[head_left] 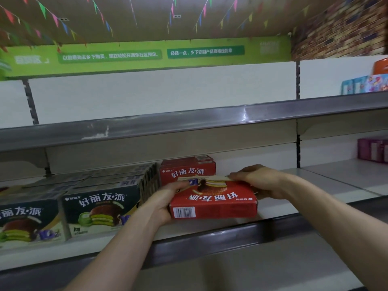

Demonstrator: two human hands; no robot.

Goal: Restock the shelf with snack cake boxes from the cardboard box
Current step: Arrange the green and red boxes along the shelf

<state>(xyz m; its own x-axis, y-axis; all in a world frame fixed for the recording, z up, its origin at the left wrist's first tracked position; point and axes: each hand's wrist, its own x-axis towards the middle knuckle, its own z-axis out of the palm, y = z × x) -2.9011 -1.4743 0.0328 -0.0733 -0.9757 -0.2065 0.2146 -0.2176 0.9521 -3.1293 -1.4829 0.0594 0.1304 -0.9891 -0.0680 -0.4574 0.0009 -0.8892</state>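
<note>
A red snack cake box (216, 201) lies flat on the middle shelf (279, 208), its print upside down to me and its barcode end facing me. My left hand (165, 198) grips its left side, thumb on top. My right hand (260, 181) holds its far right corner with curled fingers. Directly behind it stand upright red snack cake boxes (188, 168) in a row. The cardboard box is out of sight.
Dark green snack cake boxes (100, 204) fill the shelf to the left in rows. The metal upper shelf (189, 120) overhangs close above. Purple boxes (372, 150) stand far right, and colourful packs (365, 84) sit on the upper shelf at right.
</note>
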